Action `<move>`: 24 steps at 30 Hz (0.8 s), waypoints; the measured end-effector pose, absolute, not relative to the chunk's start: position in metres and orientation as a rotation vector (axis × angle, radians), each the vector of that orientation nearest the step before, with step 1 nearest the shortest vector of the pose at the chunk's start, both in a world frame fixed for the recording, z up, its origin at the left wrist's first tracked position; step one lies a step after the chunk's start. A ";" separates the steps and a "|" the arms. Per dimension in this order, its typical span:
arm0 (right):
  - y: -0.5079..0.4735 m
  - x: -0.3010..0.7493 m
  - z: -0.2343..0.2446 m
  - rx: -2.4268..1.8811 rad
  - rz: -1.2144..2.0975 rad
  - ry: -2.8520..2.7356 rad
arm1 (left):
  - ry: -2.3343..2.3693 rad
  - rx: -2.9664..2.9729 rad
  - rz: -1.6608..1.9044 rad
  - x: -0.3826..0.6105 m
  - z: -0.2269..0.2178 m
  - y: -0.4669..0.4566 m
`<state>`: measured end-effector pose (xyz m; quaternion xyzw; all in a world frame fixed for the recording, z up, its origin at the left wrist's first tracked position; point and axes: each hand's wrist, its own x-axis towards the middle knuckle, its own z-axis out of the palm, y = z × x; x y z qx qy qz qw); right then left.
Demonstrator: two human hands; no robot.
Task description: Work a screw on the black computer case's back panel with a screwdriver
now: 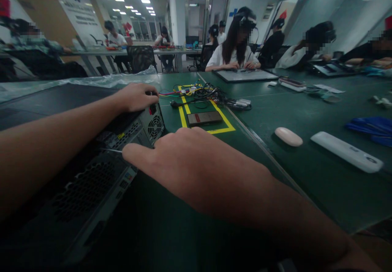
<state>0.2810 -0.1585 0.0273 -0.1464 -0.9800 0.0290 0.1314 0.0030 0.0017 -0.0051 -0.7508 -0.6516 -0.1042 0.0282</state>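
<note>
A black computer case (88,190) lies at the left with its rear side turned toward me, showing a fan grille (154,125), slots and ports. My left hand (137,96) grips its far top corner, fingers and thumb curled at the edge. In front of the rear side, my right hand (199,166) is closed around a screwdriver. Only the thin metal shaft (113,150) shows, pointing left toward the case; the handle is hidden in the fist. Whether the tip touches a screw I cannot tell.
Beyond the case, yellow tape (228,124) marks a rectangle holding a dark flat box (204,118) and tangled cables (211,94). Rightward lie a pinkish mouse (288,136), a white oblong device (346,151) and a blue bundle (372,128). Across the table a person (235,55) works at a panel (245,75).
</note>
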 end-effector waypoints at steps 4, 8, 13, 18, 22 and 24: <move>-0.161 0.282 0.028 -0.449 0.111 -2.879 | -2.020 -2.325 -0.327 0.004 -0.004 0.001; -0.165 0.281 0.031 -0.475 0.112 -2.905 | -2.014 -2.321 -0.295 0.005 -0.003 0.000; -0.168 0.281 0.035 -0.463 0.124 -2.923 | -2.017 -2.330 -0.301 0.005 -0.002 -0.001; -0.166 0.282 0.033 -0.478 0.125 -2.901 | -2.007 -2.329 -0.283 0.005 -0.002 -0.001; -0.162 0.283 0.028 -0.395 0.162 -2.899 | -2.024 -2.309 -0.274 0.006 -0.002 -0.001; -0.161 0.283 0.026 -0.397 0.145 -2.881 | -2.019 -2.312 -0.284 0.006 -0.002 -0.001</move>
